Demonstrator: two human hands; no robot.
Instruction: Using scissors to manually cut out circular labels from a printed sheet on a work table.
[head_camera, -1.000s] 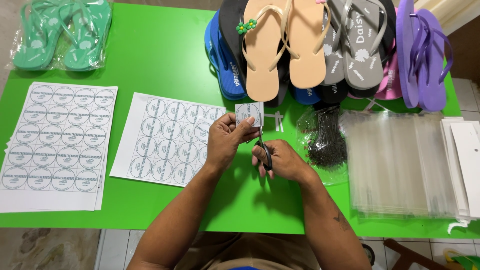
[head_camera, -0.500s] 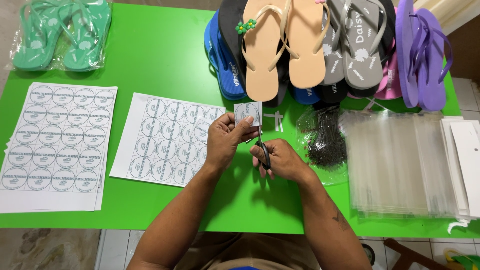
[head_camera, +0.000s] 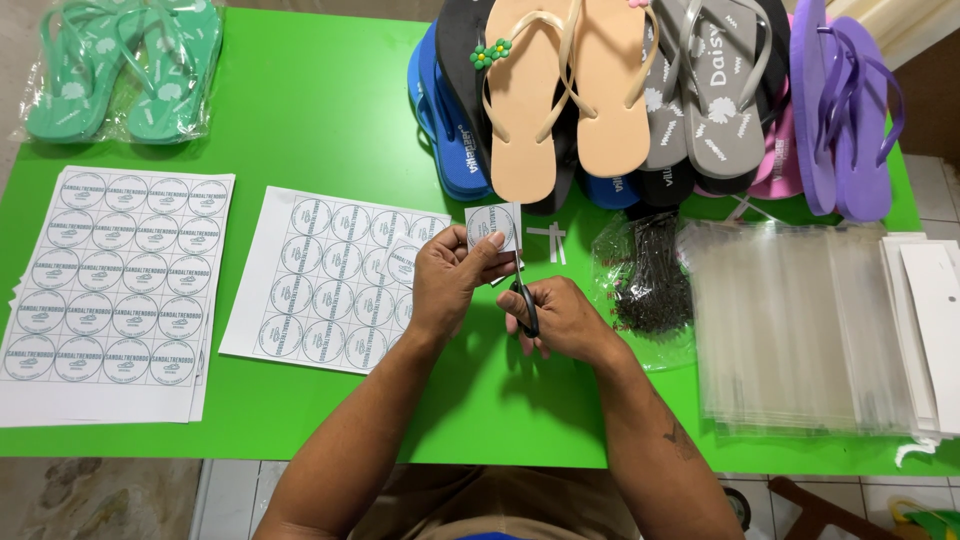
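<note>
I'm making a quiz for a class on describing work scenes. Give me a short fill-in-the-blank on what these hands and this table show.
1. The left hand pinches a small square of paper printed with a round ____.
2. The right hand works a pair of ____ against that paper.
3. The table is bright ____.
4. The bagged pair of sandals at the far left corner is ____ in colour.

Missing words: label; scissors; green; teal
</note>
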